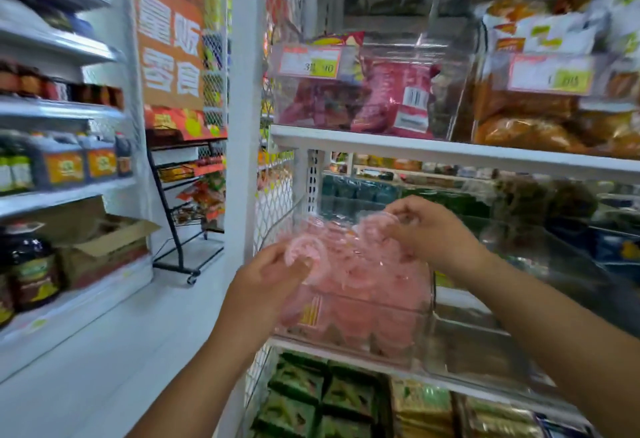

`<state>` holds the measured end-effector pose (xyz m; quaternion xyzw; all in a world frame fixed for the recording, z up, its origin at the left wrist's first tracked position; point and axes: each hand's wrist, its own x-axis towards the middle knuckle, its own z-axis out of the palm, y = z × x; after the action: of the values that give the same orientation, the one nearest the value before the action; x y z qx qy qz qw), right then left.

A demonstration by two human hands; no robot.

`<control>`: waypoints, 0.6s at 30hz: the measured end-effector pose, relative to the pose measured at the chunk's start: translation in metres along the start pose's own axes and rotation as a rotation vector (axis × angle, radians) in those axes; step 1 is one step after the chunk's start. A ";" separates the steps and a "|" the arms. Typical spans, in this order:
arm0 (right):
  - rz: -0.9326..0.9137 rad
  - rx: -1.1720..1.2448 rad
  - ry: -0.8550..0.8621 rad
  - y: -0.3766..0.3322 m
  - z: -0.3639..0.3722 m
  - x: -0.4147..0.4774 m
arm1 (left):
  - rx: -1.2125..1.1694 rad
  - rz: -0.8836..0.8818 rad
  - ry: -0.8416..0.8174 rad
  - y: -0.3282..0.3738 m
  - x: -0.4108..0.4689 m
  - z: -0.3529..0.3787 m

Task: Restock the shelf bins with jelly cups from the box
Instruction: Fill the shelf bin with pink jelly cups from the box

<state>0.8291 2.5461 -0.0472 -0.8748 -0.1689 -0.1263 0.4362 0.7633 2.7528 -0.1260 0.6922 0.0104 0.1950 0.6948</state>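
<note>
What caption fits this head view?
Restocking: the left hand and right hand each hold a pink jelly cup at the clear shelf bin.

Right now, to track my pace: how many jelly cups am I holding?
2: one jelly cup in the left hand, a second cup pinched by the right hand, both over the bin. More may be hidden.

The way into the clear bin [431, 302] lay over its front wall, through the gap under the white shelf [450, 152] above. Pink jelly cups [360, 285], heaped nearly to the rim, took up most of the inside. The left hand [266, 278] and right hand [429, 230], each gripping one, crowded that gap. A mesh panel [275, 202] closed the left side; a second bin [485, 351] stood just beside the right. Past the post [244, 126] the floor [114, 351] lay open — up to a wheeled wire rack [180, 230].
</note>
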 end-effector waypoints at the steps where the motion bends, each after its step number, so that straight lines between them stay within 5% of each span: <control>1: 0.002 -0.036 -0.037 -0.001 0.004 0.015 | -0.003 -0.008 0.016 -0.002 0.003 -0.003; 11: 0.413 -0.051 -0.475 -0.004 0.057 0.107 | -0.032 -0.029 0.127 -0.002 0.009 -0.031; 18: 0.222 -0.450 -0.517 -0.003 0.076 0.106 | -0.035 -0.053 0.121 -0.007 0.005 -0.038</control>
<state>0.9298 2.6284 -0.0504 -0.9650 -0.1457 0.1130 0.1866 0.7584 2.7910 -0.1327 0.6662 0.0672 0.2184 0.7099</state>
